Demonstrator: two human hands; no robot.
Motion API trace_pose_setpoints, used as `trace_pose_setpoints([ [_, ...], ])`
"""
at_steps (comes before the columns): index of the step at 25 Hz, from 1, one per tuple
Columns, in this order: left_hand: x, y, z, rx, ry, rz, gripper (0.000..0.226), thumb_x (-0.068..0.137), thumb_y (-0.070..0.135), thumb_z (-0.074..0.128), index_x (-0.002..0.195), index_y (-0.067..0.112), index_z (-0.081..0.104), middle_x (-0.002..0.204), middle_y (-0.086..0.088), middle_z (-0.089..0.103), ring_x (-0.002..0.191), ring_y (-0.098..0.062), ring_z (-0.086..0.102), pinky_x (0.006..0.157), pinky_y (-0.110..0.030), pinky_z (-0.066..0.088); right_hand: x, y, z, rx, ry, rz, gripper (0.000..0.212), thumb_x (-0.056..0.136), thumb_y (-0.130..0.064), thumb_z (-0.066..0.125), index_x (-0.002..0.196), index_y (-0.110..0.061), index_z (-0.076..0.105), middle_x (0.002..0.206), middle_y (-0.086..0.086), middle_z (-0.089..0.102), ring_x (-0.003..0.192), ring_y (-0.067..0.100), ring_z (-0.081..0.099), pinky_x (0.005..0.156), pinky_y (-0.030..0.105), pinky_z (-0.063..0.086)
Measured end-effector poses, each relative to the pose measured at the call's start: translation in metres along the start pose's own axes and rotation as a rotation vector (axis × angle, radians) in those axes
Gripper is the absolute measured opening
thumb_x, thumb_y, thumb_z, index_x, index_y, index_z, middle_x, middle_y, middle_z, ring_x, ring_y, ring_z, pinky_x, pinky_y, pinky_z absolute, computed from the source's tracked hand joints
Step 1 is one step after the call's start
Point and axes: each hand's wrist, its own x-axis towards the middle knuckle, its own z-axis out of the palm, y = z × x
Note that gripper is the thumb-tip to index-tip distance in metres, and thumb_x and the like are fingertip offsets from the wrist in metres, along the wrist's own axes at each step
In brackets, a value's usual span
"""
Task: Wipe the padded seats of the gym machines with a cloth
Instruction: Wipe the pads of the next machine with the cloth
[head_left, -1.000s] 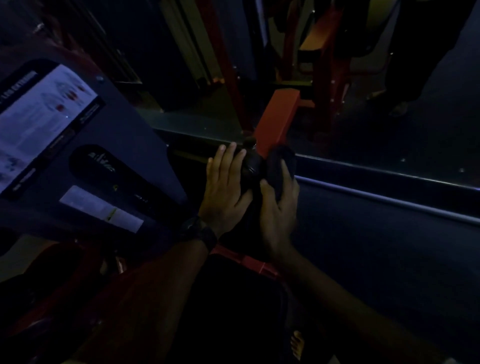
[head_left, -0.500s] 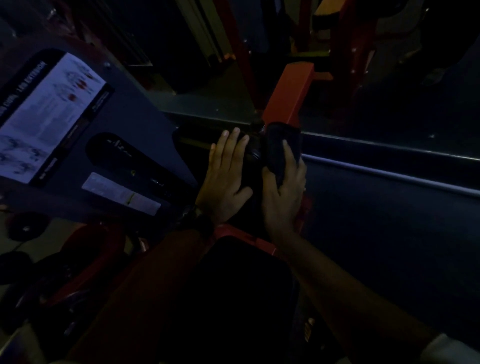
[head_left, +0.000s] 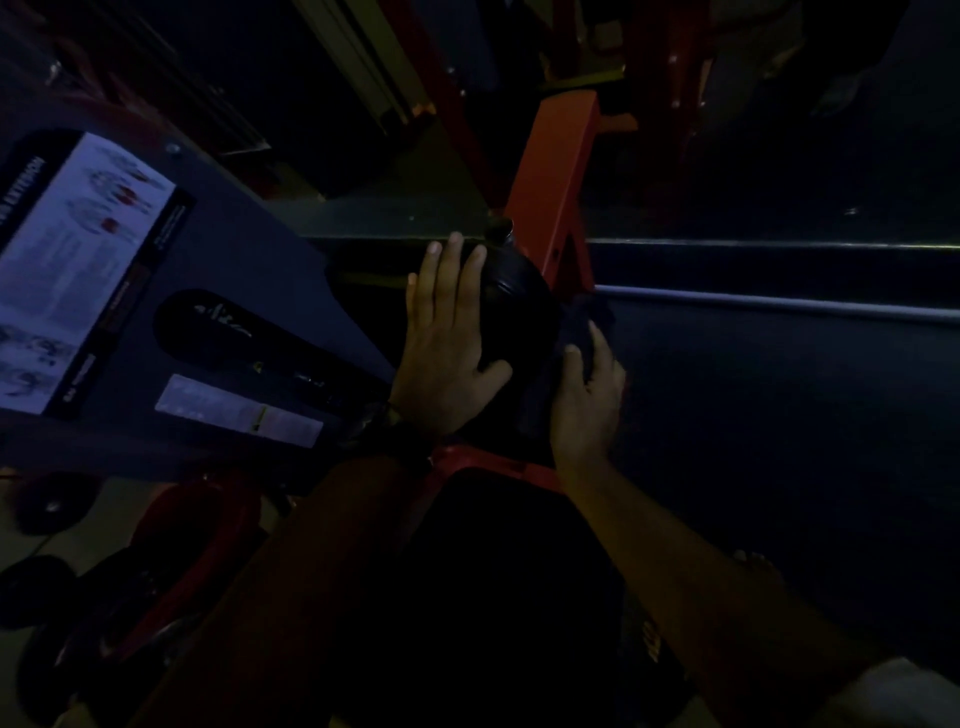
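The scene is very dark. A black round roller pad (head_left: 519, 306) sits at the end of a red machine arm (head_left: 556, 187). My left hand (head_left: 447, 348) lies flat against the pad's left side, fingers straight, with a watch at the wrist. My right hand (head_left: 587, 395) holds a dark cloth (head_left: 584, 322) against the pad's right side, thumb and fingers curled on it. A black padded seat (head_left: 498, 587) with a red frame lies just below my hands.
A dark machine shroud (head_left: 249, 249) with a white instruction placard (head_left: 78, 260) stands at the left. Red frame posts (head_left: 441, 98) rise beyond. Dark floor (head_left: 779, 415) and a metal rail (head_left: 779, 304) run to the right. Red machine parts (head_left: 171, 545) sit at lower left.
My right hand with the cloth has slid down and to the right side of the roller pad. My left hand has stayed flat on the pad. The camera has tilted slightly.
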Motion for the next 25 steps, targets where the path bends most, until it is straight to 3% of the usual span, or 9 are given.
trace_pose_setpoints([
  [5, 0.001, -0.003, 0.002, -0.047, 0.015, 0.001, 0.100, 0.074, 0.039, 0.052, 0.159, 0.006, 0.011, 0.168, -0.018, 0.002, 0.155, -0.028, -0.010, 0.121, -0.041, -0.015, -0.004, -0.036, 0.012, -0.025, 0.023, -0.327, 0.056, 0.095, -0.051, 0.049, 0.150, -0.043, 0.039, 0.155, 0.002, 0.034, 0.138, 0.020, 0.039, 0.107, 0.039, 0.040],
  [9, 0.000, 0.000, -0.002, -0.039, -0.011, -0.007, 0.104, 0.072, 0.042, 0.051, 0.160, 0.007, 0.009, 0.169, -0.016, 0.001, 0.155, -0.027, -0.011, 0.121, -0.043, -0.014, -0.002, -0.012, -0.001, 0.049, -0.041, -0.162, 0.054, 0.095, -0.052, 0.049, 0.148, -0.045, 0.041, 0.155, -0.003, 0.033, 0.140, 0.015, 0.039, 0.112, 0.049, 0.042],
  [14, 0.000, 0.000, -0.003, -0.031, -0.046, -0.015, 0.105, 0.071, 0.043, 0.051, 0.160, 0.015, 0.004, 0.169, -0.017, -0.002, 0.155, -0.030, -0.011, 0.121, -0.050, -0.010, 0.006, -0.036, 0.008, -0.010, -0.031, -0.405, 0.050, 0.096, -0.046, 0.048, 0.144, -0.051, 0.040, 0.151, -0.002, 0.037, 0.135, 0.018, 0.041, 0.105, 0.036, 0.041],
  [15, 0.000, 0.000, -0.004, -0.028, -0.048, -0.014, 0.105, 0.070, 0.044, 0.051, 0.160, 0.016, 0.003, 0.169, -0.016, -0.003, 0.155, -0.029, -0.012, 0.121, -0.050, -0.010, 0.009, -0.018, 0.002, -0.033, -0.043, -0.354, 0.050, 0.095, -0.047, 0.046, 0.145, -0.050, 0.040, 0.151, -0.001, 0.037, 0.136, 0.019, 0.041, 0.106, 0.037, 0.042],
  [18, 0.001, 0.001, -0.003, -0.042, -0.044, -0.024, 0.103, 0.070, 0.045, 0.051, 0.158, 0.020, 0.003, 0.168, -0.017, -0.003, 0.153, -0.024, -0.017, 0.121, -0.050, -0.011, 0.008, 0.008, -0.009, 0.003, -0.027, 0.066, 0.051, 0.097, -0.036, 0.048, 0.148, -0.037, 0.045, 0.150, 0.002, 0.037, 0.135, 0.023, 0.044, 0.108, 0.039, 0.042],
  [19, 0.001, 0.002, -0.002, -0.040, -0.043, -0.027, 0.103, 0.070, 0.044, 0.050, 0.158, 0.019, 0.004, 0.168, -0.018, -0.003, 0.153, -0.025, -0.017, 0.120, -0.050, -0.011, 0.006, -0.003, -0.005, 0.043, -0.016, 0.061, 0.050, 0.098, -0.031, 0.050, 0.147, -0.035, 0.046, 0.150, 0.001, 0.037, 0.133, 0.021, 0.045, 0.106, 0.036, 0.042],
  [21, 0.002, 0.002, -0.001, -0.033, -0.034, -0.031, 0.102, 0.070, 0.043, 0.050, 0.158, 0.015, 0.006, 0.167, -0.021, 0.000, 0.154, -0.032, -0.011, 0.120, -0.050, -0.011, 0.008, -0.036, 0.004, 0.050, 0.009, -0.167, 0.052, 0.095, -0.029, 0.053, 0.146, -0.034, 0.048, 0.149, 0.000, 0.039, 0.129, 0.019, 0.047, 0.101, 0.033, 0.042],
  [23, 0.003, 0.002, -0.001, -0.031, -0.035, -0.034, 0.102, 0.069, 0.042, 0.050, 0.157, 0.016, 0.007, 0.167, -0.021, 0.001, 0.154, -0.036, -0.007, 0.120, -0.051, -0.010, 0.019, -0.039, 0.000, -0.113, 0.011, -0.321, 0.056, 0.092, -0.029, 0.057, 0.147, -0.032, 0.047, 0.148, 0.002, 0.040, 0.128, 0.020, 0.047, 0.099, 0.032, 0.042],
  [25, 0.003, 0.003, -0.002, -0.037, -0.038, -0.039, 0.102, 0.068, 0.042, 0.050, 0.157, 0.018, 0.007, 0.167, -0.020, 0.000, 0.154, -0.035, -0.008, 0.120, -0.052, -0.009, 0.031, -0.017, -0.021, -0.317, 0.042, -0.163, 0.061, 0.093, -0.028, 0.060, 0.151, -0.032, 0.041, 0.155, 0.006, 0.035, 0.134, 0.025, 0.044, 0.102, 0.037, 0.040],
])
